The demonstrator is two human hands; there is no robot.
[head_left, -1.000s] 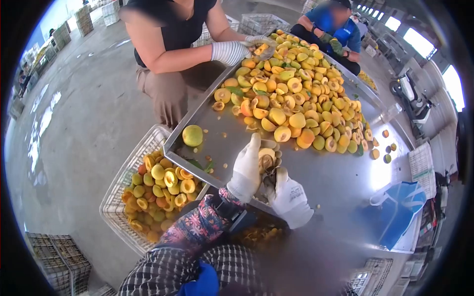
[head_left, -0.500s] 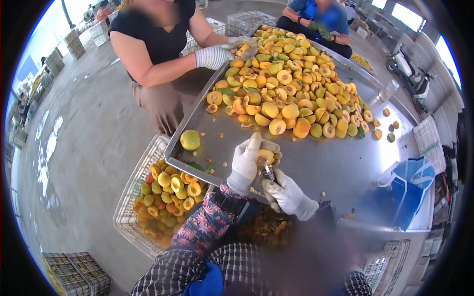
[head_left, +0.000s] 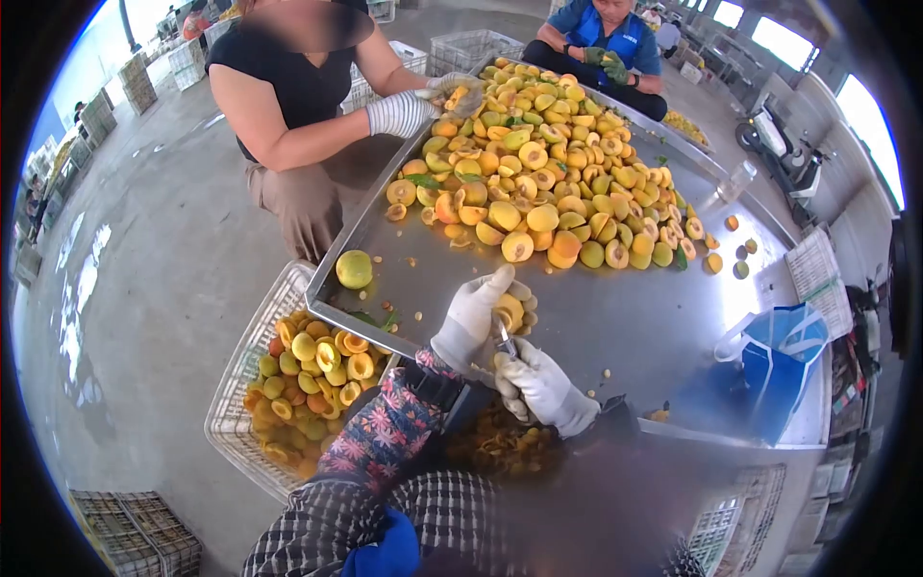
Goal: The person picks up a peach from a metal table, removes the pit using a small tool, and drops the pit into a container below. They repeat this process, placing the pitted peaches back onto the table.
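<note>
My left hand (head_left: 474, 313), in a white glove, is closed around a yellow peach half (head_left: 509, 310) above the near edge of the metal table. A small metal-bladed hand tool (head_left: 505, 340) is gripped in my gloved right hand (head_left: 548, 387), its tip against the cut side of the peach. My fingers partly cover both the fruit and the tool's handle. Beyond my hands lies a large heap of halved peaches (head_left: 577, 183). One whole greenish peach (head_left: 354, 269) rests near the table's left corner.
A white plastic crate (head_left: 231, 394) of pitted halves stands left of the metal table (head_left: 577, 327). Scraps (head_left: 505, 442) lie below my hands. A blue bag (head_left: 774, 370) and a clear bottle (head_left: 736, 181) are at right. One co-worker (head_left: 288, 115) stands left; another (head_left: 606, 58) sits behind.
The whole view has shifted slightly, with the table and crate now a little further left. The tool's tip has moved up against the peach half, which both hands still keep close together.
</note>
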